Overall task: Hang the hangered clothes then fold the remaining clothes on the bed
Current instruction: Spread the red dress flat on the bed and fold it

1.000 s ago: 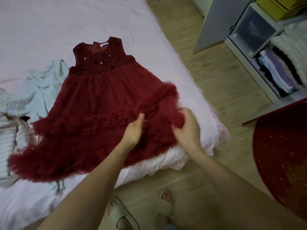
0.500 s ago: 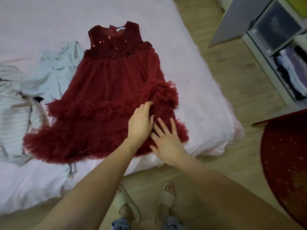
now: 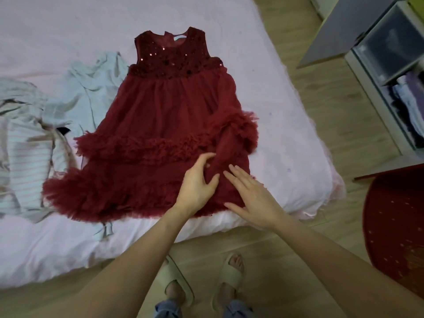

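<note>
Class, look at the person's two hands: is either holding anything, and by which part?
The left hand pinches a fold of the red dress near its lower right skirt. The right hand lies flat with straight fingers, holding nothing.

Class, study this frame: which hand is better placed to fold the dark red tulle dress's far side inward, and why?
Probably the left hand: its fingers already pinch a raised fold of the dark red tulle dress, while the right hand lies flat with straight fingers on the skirt near the bed's edge, better suited to holding it down.
</note>
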{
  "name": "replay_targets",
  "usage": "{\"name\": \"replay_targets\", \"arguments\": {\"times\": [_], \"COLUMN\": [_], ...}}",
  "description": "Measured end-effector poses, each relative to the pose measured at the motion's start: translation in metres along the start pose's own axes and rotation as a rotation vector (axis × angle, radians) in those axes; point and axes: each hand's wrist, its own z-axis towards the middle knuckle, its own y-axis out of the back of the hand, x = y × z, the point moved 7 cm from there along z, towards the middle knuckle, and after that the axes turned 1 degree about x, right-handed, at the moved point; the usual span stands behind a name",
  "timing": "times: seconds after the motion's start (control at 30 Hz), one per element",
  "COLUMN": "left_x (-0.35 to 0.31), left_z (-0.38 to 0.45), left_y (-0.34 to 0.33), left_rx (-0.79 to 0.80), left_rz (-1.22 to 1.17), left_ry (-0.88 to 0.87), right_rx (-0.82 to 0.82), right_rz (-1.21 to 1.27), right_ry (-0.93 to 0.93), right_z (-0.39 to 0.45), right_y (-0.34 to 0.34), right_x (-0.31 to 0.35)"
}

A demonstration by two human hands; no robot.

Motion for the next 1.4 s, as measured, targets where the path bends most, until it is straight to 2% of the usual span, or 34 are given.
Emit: {"name": "replay_targets", "arguments": {"times": [0.07, 0.13, 0.23, 0.27, 0.33, 0.37, 0.4, 0.43, 0.47, 0.53, 0.57, 0.6, 0.67, 0.8, 0.87, 0.97, 1.03, 1.1, 1.17, 1.3, 1.4], "left_x": [-0.020, -0.014, 0.027, 0.033, 0.032, 0.034, 0.044, 0.060, 0.078, 0.095, 0.093, 0.086, 0.066, 0.033, 0.044, 0.083, 0.114, 0.137, 0.161, 0.190, 0.202], "left_z": [0.000, -0.001, 0.001, 0.001, -0.001, -0.003, -0.005, -0.011, -0.017, -0.021, -0.019, -0.015, -0.008, -0.011, -0.022, -0.033, -0.037, -0.033, -0.034, -0.035, -0.045], "left_y": [0.029, 0.048, 0.039, 0.035, 0.024, 0.014, 0.003, -0.007, -0.015, -0.019, -0.016, -0.012, 0.003, 0.100, 0.165, 0.226, 0.251, 0.259, 0.256, 0.233, 0.222], "left_rx": [-0.207, -0.305, -0.139, -0.117, -0.075, 0.014, 0.147, 0.290, 0.431, 0.571, 0.592, 0.602, 0.567, 0.134, -0.100, -0.236, -0.222, -0.142, -0.018, 0.163, 0.259], "left_rz": [-0.002, 0.174, 0.675, 0.753, 0.828, 0.874, 0.915, 0.939, 0.949, 0.945, 0.928, 0.896, 0.823, 0.689, 0.660, 0.611, 0.582, 0.593, 0.562, 0.376, 0.269], "left_ry": [-0.142, -0.181, -0.127, -0.168, -0.287, -0.301, -0.262, -0.172, -0.054, 0.069, 0.074, 0.061, 0.004, -0.089, 0.020, 0.303, 0.433, 0.481, 0.546, 0.571, 0.600], "right_rx": [-0.118, -0.071, 0.096, 0.052, -0.204, -0.318, -0.353, -0.285, -0.147, 0.271, 0.420, 0.483, 0.411, 0.019, -0.068, -0.038, 0.025, 0.106, 0.251, 0.581, 0.595], "right_rz": [-0.126, -0.193, -0.204, -0.195, -0.215, -0.235, -0.249, -0.243, -0.241, -0.268, -0.300, -0.309, -0.265, -0.265, -0.259, -0.201, -0.156, -0.100, -0.107, -0.103, -0.155], "right_ry": [0.047, 0.062, -0.011, -0.031, 0.002, 0.017, 0.014, -0.016, -0.054, -0.125, -0.149, -0.163, -0.187, -0.033, 0.048, 0.115, 0.129, 0.081, 0.040, -0.016, -0.016], "right_z": [0.004, 0.011, 0.020, 0.026, 0.038, 0.042, 0.045, 0.048, 0.048, 0.041, 0.037, 0.036, 0.041, 0.066, 0.085, 0.114, 0.136, 0.151, 0.162, 0.154, 0.147], "right_y": [0.008, -0.003, -0.028, -0.025, -0.002, 0.008, 0.011, 0.007, -0.005, -0.042, -0.051, -0.052, -0.033, 0.025, 0.038, 0.038, 0.020, -0.003, -0.041, -0.119, -0.142], "right_x": [0.011, 0.021, 0.020, 0.021, 0.028, 0.031, 0.031, 0.028, 0.019, 0.000, -0.006, -0.007, 0.000, 0.063, 0.100, 0.144, 0.173, 0.188, 0.201, 0.208, 0.210]}}
